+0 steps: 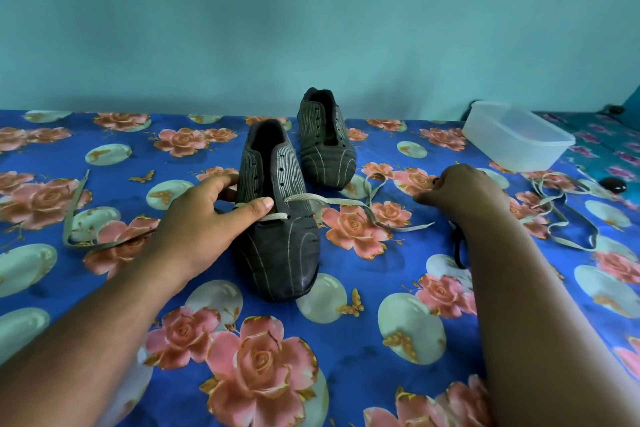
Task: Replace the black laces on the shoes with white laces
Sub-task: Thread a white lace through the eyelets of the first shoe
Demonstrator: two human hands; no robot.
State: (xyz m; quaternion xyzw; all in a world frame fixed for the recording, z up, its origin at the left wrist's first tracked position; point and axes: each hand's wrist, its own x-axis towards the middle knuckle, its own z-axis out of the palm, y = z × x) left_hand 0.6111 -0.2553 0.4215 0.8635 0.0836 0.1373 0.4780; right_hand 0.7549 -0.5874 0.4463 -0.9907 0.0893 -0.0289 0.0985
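Note:
Two dark striped shoes stand on the bed. The near shoe (pixel 280 246) points its toe at me; the far shoe (pixel 325 146) sits behind it with bare eyelets. A white lace (pixel 325 199) crosses the near shoe's lowest eyelets, and its ends trail left and right over the sheet. My left hand (pixel 207 218) holds the near shoe, thumb pressing on the lace and fingers on the shoe's left side. My right hand (pixel 460 191) is curled to the right of the shoes, fingertips pinching what looks like the lace's right end. A black lace (pixel 460 253) lies partly hidden under my right forearm.
A second white lace (pixel 561 222) lies tangled at the right. Behind it a clear plastic container (pixel 516 146) sits near the wall, with a small dark object (pixel 613 184) beside it. The floral blue bedsheet (pixel 363 350) covers the whole surface.

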